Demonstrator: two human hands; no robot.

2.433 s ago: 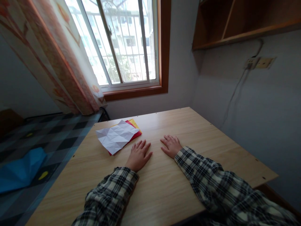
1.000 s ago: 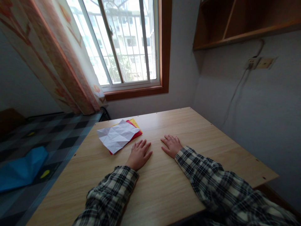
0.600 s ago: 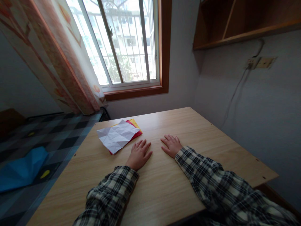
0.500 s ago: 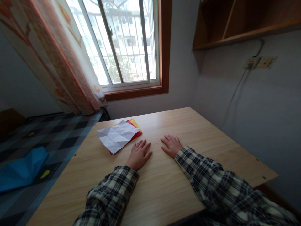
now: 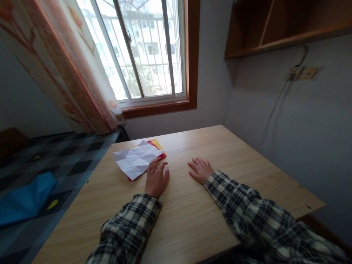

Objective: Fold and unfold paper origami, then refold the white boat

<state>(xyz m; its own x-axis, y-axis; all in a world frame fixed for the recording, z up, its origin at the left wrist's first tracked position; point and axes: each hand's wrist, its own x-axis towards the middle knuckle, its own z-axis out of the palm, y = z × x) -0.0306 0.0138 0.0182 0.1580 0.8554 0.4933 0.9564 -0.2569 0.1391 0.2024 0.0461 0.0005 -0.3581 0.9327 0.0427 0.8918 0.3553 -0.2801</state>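
A creased white sheet of paper lies on top of a red sheet and a yellow sheet at the left part of a light wooden table. My left hand is raised slightly off the table, fingers apart, with its fingertips at the right edge of the paper stack. It holds nothing. My right hand lies flat and open on the table, palm down, a little to the right. Both arms wear plaid sleeves.
A window with a patterned curtain is behind the table. A wooden shelf and a wall socket are on the right wall. A bed with a checked cover and a blue cloth stands left.
My left hand has lifted from lying flat and moved left toward the paper stack, its fingertips now at the stack's edge. My right hand has stayed still.
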